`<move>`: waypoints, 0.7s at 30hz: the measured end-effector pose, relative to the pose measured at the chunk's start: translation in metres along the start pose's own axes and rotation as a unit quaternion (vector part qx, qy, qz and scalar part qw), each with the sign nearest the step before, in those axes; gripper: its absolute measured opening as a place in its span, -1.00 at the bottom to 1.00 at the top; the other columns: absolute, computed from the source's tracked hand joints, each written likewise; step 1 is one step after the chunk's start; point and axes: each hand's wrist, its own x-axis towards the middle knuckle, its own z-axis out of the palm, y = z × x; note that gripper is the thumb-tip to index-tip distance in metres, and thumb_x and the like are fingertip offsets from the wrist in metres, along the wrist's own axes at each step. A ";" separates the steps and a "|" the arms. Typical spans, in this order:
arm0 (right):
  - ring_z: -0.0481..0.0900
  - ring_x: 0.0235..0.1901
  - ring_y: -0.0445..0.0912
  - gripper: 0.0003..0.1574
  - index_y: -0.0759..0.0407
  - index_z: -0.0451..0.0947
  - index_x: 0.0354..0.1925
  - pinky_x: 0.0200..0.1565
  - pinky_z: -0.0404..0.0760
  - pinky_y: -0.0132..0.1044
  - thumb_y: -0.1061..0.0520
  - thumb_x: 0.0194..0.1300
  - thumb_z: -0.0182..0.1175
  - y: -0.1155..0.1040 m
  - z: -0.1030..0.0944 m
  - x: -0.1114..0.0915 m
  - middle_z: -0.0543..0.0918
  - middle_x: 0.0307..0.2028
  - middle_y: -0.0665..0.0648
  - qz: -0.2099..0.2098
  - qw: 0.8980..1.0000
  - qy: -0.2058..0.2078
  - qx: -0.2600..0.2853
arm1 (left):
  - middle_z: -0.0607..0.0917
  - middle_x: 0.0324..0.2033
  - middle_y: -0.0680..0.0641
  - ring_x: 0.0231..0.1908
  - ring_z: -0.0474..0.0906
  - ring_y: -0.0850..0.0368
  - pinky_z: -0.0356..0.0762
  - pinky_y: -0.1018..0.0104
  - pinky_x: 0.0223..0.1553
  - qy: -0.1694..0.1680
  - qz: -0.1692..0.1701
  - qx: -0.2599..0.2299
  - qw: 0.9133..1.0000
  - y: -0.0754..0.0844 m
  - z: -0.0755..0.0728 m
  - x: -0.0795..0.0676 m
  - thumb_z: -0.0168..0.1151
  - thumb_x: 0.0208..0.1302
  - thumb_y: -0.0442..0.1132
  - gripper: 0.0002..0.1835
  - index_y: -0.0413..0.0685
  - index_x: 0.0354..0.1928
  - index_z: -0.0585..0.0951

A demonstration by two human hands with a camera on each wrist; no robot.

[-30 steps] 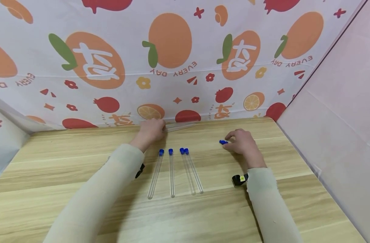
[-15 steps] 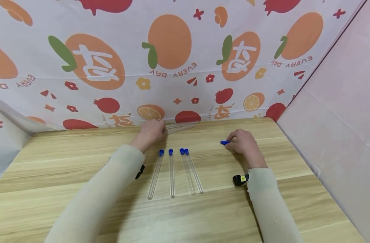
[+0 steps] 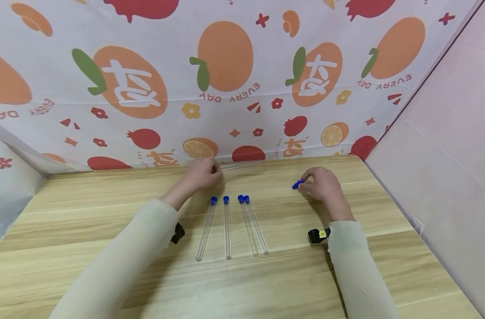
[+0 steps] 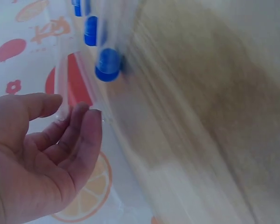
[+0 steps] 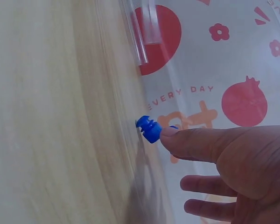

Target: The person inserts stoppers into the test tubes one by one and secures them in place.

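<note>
My left hand (image 3: 205,173) is at the back edge of the table, thumb and fingertips pinching the end of a clear test tube (image 4: 61,79). A second uncapped tube (image 5: 134,32) lies close beside it. On the right, my right hand (image 3: 323,184) pinches a small blue stopper (image 5: 151,132) between thumb and forefinger, just above the wood. Its ridged end points away from the thumb, which partly covers it, and the other fingers are held apart. Several test tubes (image 3: 227,230) with blue caps (image 3: 226,199) lie between the two arms, their rounded ends toward me.
The wood-grain table (image 3: 226,292) meets a fruit-patterned cloth (image 3: 226,119) hanging upright at the back. A pale panel (image 3: 445,133) stands along the right side. Black wrist cameras (image 3: 317,236) sit under both sleeves.
My right thumb and forefinger have come together on the blue stopper. My left hand has shifted slightly, and the uncapped tubes' fanned-out ends now look closer together. The capped tubes stay put.
</note>
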 end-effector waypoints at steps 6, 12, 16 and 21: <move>0.46 0.09 0.18 -0.77 0.07 0.68 -0.11 0.21 0.41 0.23 0.01 0.31 0.34 0.002 0.000 0.001 0.63 0.05 0.24 0.002 1.000 0.010 -0.003 | 0.67 -0.29 -0.26 -0.42 0.60 -0.07 0.64 0.20 -0.40 -0.009 -0.026 -0.184 0.982 0.002 -0.003 -0.012 0.07 0.46 -0.24 -0.78 -0.28 -0.13 0.58; 0.43 0.19 0.23 -0.74 0.05 0.66 -0.06 0.26 0.37 0.27 -0.01 0.35 0.30 0.001 -0.001 0.000 0.60 0.12 0.27 -0.001 1.000 0.019 0.007 | 0.66 -0.07 -0.33 -0.28 0.69 -0.05 0.74 0.13 -0.25 -0.051 -0.097 -0.407 0.907 0.012 -0.007 -0.032 0.06 0.52 -0.22 -0.70 -0.36 0.05 0.50; 0.45 0.15 0.21 -0.70 0.03 0.64 0.01 0.20 0.43 0.24 -0.02 0.36 0.27 -0.003 0.000 0.000 0.61 0.12 0.25 0.000 0.999 0.030 0.019 | 0.70 -0.11 -0.18 -0.36 0.63 0.16 0.69 0.34 -0.35 -0.078 -0.123 -0.488 0.860 0.015 -0.004 -0.044 0.08 0.52 -0.18 -0.70 -0.27 0.09 0.50; 0.50 0.18 0.21 -0.67 0.04 0.65 0.04 0.16 0.48 0.22 -0.01 0.36 0.29 -0.010 -0.003 -0.002 0.65 0.10 0.22 -0.012 0.997 0.055 0.045 | 0.74 -0.23 -0.03 -0.43 0.60 0.22 0.64 0.43 -0.41 -0.114 -0.126 -0.557 0.813 0.025 0.003 -0.056 0.07 0.53 -0.18 -0.80 -0.16 -0.01 0.54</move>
